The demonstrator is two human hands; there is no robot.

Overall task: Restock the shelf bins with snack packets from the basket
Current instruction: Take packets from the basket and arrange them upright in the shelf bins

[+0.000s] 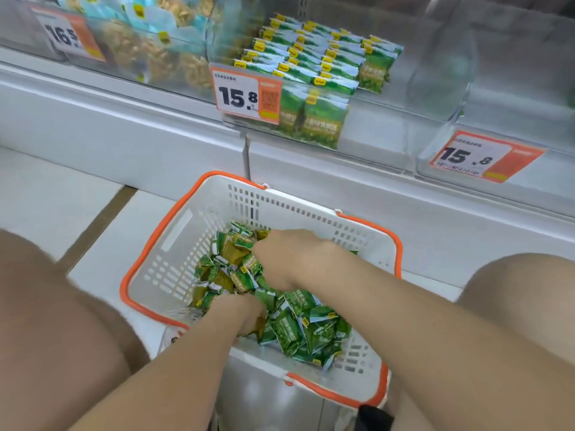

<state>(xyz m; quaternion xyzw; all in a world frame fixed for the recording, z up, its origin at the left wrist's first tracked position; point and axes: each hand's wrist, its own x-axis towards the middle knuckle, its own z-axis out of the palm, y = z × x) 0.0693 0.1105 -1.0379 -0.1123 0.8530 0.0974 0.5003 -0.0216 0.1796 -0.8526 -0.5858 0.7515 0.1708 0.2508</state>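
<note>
Position: the person crouches at the white shelf unit [124, 126], bare knees at either side of the view.

Basket: a white perforated plastic basket with orange rim and handles [174, 231] stands on the pale tiled floor [46, 197], just in front of the shelf base. A loose heap of small green snack packets [298, 331] lies inside it.

Right hand [289, 259]: it is plunged into the far side of the heap, knuckles up. The fingers are bent downward and close around several packets.

Left hand [241, 311]: it is sunk into the near side of the heap. Its fingers are buried among the packets, so the grip cannot be judged. The two hands lie close together.

Shelf: the middle clear plastic bin [382, 141] holds the same green packets upright in ordered rows [311, 57]. It carries an orange-and-white price tag reading 15.8 [245, 94]. The bin to its left [124, 70] holds pale blue packets of tan snacks [149, 48] and is tagged 16.5 [68, 35]. The clear bin to the right [466, 73] bears a second 15.8 tag [479, 157].
</note>
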